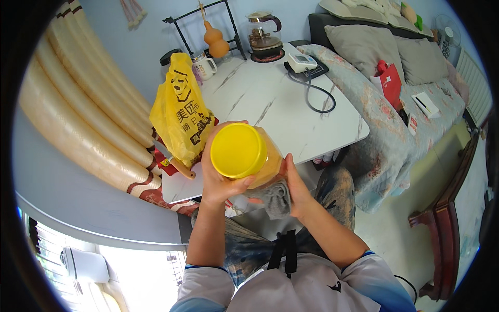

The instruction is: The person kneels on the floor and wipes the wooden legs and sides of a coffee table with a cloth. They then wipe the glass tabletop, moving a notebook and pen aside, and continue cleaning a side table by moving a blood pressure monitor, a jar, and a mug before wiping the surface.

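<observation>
Above the near edge of the white marble-patterned table (261,101) is a wide jar (271,165) with a round yellow lid (238,150). It is tilted, so the lid faces up toward me. My left hand (215,177) grips it around the lid end, the thumb lying along its near side. A folded grey cloth (277,201) is bunched in my right hand (299,191) and pressed against the jar's lower right side. The jar looks yellowish through its wall; its base is hidden by the cloth and my fingers.
On the table's left stand a yellow plastic bag (181,113) bearing writing, a wooden-handled knife (182,168) and a white mug (204,67). Farther back are a glass kettle (265,37), a hanging gourd (216,41) and a blood pressure monitor (302,62). A bed (384,156) adjoins the right side.
</observation>
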The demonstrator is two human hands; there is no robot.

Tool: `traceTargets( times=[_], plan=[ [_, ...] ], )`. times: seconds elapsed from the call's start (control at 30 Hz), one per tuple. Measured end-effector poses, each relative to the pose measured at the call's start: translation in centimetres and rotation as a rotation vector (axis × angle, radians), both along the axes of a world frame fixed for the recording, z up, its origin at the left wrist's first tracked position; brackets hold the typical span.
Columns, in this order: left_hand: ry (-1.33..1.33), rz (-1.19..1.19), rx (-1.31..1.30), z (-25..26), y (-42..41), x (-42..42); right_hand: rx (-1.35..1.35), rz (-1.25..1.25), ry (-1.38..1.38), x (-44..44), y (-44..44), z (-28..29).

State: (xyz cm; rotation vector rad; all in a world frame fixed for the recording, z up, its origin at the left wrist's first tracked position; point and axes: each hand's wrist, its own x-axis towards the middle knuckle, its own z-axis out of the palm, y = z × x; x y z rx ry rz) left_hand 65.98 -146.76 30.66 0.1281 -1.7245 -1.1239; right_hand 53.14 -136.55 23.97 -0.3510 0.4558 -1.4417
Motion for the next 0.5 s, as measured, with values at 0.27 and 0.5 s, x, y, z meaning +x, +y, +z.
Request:
traceTargets(
  times=[0.27,0.5],
  plan=[
    [-0.12,0.126,-0.055,-0.8,-1.9,-1.5,0.123,-0.443,0.216,-5.9,1.3,-1.8],
    [-0.096,0.003,0.096,-2.5,-1.7,-3.4,0.044,-0.426,0.081,-8.1,-1.0,-3.5]
  ],
)
